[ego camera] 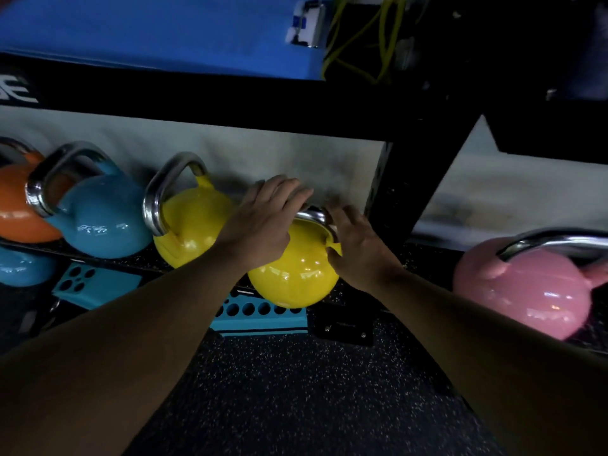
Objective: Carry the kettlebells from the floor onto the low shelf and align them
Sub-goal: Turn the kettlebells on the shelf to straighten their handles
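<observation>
A yellow kettlebell point(296, 274) with a chrome handle stands at the right end of the low shelf point(144, 258), just left of the black upright post point(411, 192). My left hand point(266, 218) lies flat over the handle with its fingers stretched out. At the handle's right corner my right hand point(358, 248) has its thumb on the yellow horn and its fingers over the chrome. To the left a second yellow kettlebell point(194, 225), a blue kettlebell point(102, 222) and an orange kettlebell point(16, 209) stand in a row. A pink kettlebell point(526, 291) sits right of the post.
Another blue kettlebell point(19, 268) shows at the lower left edge. Teal perforated brackets point(263, 314) front the shelf. The black upper beam point(230, 100) hangs over the row, with a blue mat point(164, 34) and yellow bands point(385, 44) above. Speckled black floor point(296, 390) lies below.
</observation>
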`<state>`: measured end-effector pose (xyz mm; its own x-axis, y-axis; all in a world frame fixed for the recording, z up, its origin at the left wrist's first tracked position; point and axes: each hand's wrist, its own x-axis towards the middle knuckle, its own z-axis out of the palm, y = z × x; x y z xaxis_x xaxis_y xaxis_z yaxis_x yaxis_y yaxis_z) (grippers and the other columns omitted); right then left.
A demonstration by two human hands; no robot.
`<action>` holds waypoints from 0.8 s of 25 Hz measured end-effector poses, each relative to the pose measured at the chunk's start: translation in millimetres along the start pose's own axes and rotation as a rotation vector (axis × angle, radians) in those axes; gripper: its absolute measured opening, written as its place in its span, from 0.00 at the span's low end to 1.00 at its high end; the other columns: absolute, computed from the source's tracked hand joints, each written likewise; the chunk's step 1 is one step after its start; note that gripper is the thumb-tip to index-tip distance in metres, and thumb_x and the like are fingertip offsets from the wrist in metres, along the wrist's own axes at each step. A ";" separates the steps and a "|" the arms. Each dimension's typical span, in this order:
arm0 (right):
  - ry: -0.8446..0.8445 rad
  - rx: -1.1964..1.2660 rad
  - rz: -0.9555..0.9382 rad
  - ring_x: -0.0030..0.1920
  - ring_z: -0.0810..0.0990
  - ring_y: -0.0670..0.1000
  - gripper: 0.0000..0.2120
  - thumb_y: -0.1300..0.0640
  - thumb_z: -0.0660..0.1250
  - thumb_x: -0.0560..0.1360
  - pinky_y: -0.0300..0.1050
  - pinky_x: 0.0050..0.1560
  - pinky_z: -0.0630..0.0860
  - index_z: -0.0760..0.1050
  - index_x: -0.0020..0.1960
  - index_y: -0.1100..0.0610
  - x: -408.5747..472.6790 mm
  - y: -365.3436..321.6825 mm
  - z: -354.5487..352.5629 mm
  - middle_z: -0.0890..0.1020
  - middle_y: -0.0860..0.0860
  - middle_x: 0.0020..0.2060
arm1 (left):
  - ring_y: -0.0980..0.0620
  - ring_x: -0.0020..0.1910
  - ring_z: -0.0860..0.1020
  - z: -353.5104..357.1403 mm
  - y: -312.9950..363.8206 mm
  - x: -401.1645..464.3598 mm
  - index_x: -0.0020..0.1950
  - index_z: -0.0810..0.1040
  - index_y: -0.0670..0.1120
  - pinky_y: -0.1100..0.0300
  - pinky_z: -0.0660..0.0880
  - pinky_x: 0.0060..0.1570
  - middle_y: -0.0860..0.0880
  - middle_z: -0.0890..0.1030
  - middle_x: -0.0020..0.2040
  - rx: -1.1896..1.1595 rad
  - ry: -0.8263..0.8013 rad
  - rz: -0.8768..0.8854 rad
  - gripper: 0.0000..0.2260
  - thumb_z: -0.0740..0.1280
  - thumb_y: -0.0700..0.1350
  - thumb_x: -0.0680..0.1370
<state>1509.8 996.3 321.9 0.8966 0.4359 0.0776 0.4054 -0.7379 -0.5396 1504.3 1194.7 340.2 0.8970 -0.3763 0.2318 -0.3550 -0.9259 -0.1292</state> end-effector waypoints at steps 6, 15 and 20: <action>-0.009 -0.061 -0.038 0.65 0.71 0.58 0.26 0.61 0.64 0.73 0.51 0.64 0.70 0.69 0.70 0.54 -72.0 54.1 -59.0 0.75 0.57 0.64 | 0.40 0.57 0.74 -25.5 90.6 10.8 0.60 0.75 0.45 0.45 0.69 0.57 0.45 0.77 0.55 0.051 -0.054 0.066 0.21 0.63 0.46 0.68; 0.091 -0.332 0.190 0.63 0.72 0.60 0.22 0.57 0.65 0.73 0.52 0.59 0.71 0.72 0.67 0.52 -244.8 221.7 -210.7 0.77 0.56 0.61 | 0.45 0.60 0.73 -38.0 326.2 103.7 0.60 0.74 0.49 0.50 0.68 0.60 0.48 0.77 0.58 -0.054 -0.105 0.290 0.20 0.64 0.47 0.69; 0.178 -0.351 0.330 0.60 0.73 0.61 0.23 0.57 0.65 0.71 0.54 0.59 0.71 0.73 0.66 0.52 -326.8 305.8 -282.9 0.77 0.56 0.60 | 0.45 0.62 0.74 -56.4 454.0 146.5 0.61 0.75 0.49 0.49 0.68 0.62 0.48 0.77 0.59 -0.041 -0.105 0.421 0.20 0.66 0.47 0.69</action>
<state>1391.1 482.4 368.7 0.9910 0.0783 0.1083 0.1032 -0.9632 -0.2480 1459.7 717.3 369.9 0.6927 -0.7181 0.0674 -0.7040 -0.6935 -0.1529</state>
